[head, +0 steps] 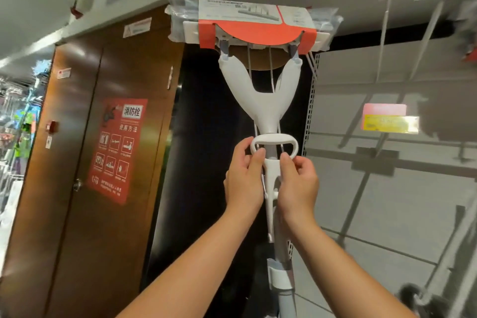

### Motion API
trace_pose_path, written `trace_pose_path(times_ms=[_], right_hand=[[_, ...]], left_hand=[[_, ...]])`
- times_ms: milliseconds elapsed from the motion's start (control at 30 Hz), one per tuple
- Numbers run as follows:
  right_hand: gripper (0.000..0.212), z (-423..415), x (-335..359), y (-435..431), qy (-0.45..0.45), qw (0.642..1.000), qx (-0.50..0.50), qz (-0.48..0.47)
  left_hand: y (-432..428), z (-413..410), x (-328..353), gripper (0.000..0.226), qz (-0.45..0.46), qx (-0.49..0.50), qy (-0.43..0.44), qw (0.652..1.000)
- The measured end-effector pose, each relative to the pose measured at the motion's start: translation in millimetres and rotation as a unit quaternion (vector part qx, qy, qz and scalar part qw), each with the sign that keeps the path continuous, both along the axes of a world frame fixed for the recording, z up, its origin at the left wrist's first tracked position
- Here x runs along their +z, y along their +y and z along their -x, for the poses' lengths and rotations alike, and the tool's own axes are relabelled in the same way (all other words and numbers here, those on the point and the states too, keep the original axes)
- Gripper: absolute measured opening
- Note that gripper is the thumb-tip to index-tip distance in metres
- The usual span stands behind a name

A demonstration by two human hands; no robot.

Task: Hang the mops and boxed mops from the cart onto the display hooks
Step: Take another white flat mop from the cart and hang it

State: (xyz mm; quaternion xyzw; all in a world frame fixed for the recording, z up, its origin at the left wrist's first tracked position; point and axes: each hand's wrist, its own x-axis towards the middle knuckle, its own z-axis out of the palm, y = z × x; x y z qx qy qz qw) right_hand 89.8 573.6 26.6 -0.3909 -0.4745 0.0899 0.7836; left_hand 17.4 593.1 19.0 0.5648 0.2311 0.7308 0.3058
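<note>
mop is up, head right at the top of my view, close under the ceiling, shaft running straight down between my arms. a red and white card sleeve wraps the head, with clear plastic sticking out at both ends. both hands are on the white loop below the fork. my left hand has thumb and curled fingers pinching the loop's left end. my right hand has thumb and forefinger pinching low on the loop's right side, by the stem, with the other fingers curled in behind. neither hand has its fingers spread. whether the head is caught on a hook up there, i can't tell, since the sleeve hides it. the mop stands in front of a dark gap. to the left of that is a brown door with a red poster on it. to the right is a grey panel with long metal hooks poking out high up. a pink and yellow tag hangs there, well apart from the mop, its print too blurred to read.
</note>
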Motion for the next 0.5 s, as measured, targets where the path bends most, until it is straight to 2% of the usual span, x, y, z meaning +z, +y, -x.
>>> trace_pose_path(times_ms=[267,500], right_hand=[[0.015,-28,55,27,-0.024,0.998,0.053,-0.029],[0.021,-42,90,47,-0.033,0.997,0.051,-0.055]], left_hand=[[12,-27,49,0.03,-0.057,0.038,-0.058,0.996],[32,-41,83,0.04,-0.08,0.054,-0.061,0.993]])
